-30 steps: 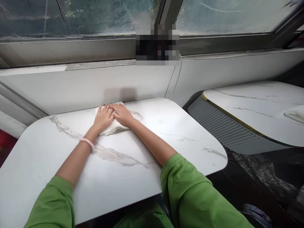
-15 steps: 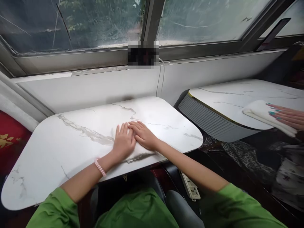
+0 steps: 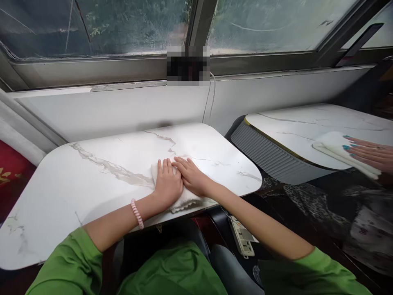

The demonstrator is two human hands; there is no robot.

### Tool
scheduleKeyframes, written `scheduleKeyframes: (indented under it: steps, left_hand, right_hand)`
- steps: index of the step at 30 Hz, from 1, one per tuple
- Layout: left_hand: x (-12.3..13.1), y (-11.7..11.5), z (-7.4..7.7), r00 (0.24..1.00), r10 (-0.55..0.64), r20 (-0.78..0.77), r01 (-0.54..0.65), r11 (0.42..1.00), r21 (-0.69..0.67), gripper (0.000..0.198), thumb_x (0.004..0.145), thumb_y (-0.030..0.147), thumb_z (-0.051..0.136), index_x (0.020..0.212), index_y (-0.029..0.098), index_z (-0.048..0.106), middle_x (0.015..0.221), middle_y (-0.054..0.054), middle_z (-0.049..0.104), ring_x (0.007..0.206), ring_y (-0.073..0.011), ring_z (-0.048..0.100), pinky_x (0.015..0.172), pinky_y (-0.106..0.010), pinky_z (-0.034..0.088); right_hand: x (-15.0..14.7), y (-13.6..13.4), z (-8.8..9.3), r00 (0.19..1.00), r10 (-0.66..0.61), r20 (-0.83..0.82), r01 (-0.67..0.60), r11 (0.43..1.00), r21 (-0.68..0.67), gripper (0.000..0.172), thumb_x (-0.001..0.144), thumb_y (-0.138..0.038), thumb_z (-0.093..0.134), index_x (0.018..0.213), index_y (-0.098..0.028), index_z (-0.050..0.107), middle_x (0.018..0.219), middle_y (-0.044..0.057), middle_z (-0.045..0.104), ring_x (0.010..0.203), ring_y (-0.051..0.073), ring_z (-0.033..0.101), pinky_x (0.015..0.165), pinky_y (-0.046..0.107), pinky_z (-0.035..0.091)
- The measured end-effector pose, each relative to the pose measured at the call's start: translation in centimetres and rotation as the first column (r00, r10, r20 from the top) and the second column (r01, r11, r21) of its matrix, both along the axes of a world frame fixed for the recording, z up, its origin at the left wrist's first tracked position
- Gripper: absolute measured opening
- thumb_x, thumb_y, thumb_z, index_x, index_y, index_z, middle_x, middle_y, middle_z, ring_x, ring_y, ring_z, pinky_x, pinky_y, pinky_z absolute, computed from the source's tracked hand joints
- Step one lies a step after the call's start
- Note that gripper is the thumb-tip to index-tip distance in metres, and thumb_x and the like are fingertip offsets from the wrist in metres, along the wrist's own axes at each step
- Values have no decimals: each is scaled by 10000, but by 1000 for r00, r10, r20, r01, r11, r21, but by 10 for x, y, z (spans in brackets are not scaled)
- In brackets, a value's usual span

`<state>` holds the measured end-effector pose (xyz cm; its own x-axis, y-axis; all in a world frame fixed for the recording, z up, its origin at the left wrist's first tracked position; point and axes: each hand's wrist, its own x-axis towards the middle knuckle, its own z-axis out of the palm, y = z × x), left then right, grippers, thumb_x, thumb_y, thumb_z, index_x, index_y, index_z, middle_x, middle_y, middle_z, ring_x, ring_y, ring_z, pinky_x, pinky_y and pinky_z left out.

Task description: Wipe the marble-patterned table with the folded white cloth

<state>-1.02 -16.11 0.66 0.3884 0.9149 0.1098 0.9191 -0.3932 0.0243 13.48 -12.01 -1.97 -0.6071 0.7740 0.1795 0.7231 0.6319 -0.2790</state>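
Note:
A folded white cloth (image 3: 186, 201) lies on the marble-patterned white tabletop (image 3: 101, 186), close to its front edge. Flat on top of the cloth rests my left hand (image 3: 168, 185), fingers stretched forward, with a pink coiled band (image 3: 137, 214) round the wrist. My right hand (image 3: 194, 178) presses beside it, its fingers straight and angled to the left, the fingertips close to those of my left hand. Both palms hide the middle of the cloth; its left edge and its frayed front edge show.
To the right, another person's hand (image 3: 365, 152) lies on a white cloth (image 3: 330, 144) on a second marbled table (image 3: 288, 123). A white power strip (image 3: 242, 237) sits below my right forearm. Behind the table run a white wall (image 3: 107, 110) and a thin cable (image 3: 211, 98).
Both my hands and the cloth under them have slid slightly right across the tabletop. The view has shifted a little. The other person's hand has barely moved.

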Motion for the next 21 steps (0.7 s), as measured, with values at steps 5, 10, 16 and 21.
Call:
scheduleKeyframes:
  steps: [5,10,16,21]
  left_hand:
    - [6,47,12,982,176,-66,-184,972,-145,519,976,227,366,1451,26,428,1527,-270,347,1442,-398,295,1172,-590,212]
    - [-4,127,4,982,187,35,-183,979,-93,536,1000,233,283,1509,77,343,1583,-201,285,1484,-316,228,1208,-531,146]
    - [-16,209,-9,986,142,84,-143,990,16,513,997,217,250,1469,83,401,1562,-166,355,1469,-267,275,1222,-476,121]
    - [-13,231,-12,985,137,101,-144,987,65,462,1006,195,272,1418,73,441,1539,-182,383,1447,-278,305,1213,-484,131]
  right_hand:
    - [-10,58,0,977,72,-202,-74,997,-3,455,878,-172,344,1275,-193,564,1420,104,548,1362,233,448,1175,503,277]
    - [-26,138,0,966,-15,-259,18,1000,9,464,831,-156,340,1234,-173,570,1334,113,605,1266,253,515,1132,501,309]
    - [-37,211,2,961,-81,-265,88,996,13,461,818,-140,345,1220,-135,571,1313,131,618,1226,268,523,1091,485,333]
    - [-35,232,2,966,-84,-243,91,996,15,456,828,-141,331,1213,-130,576,1268,129,639,1166,269,552,1064,470,356]
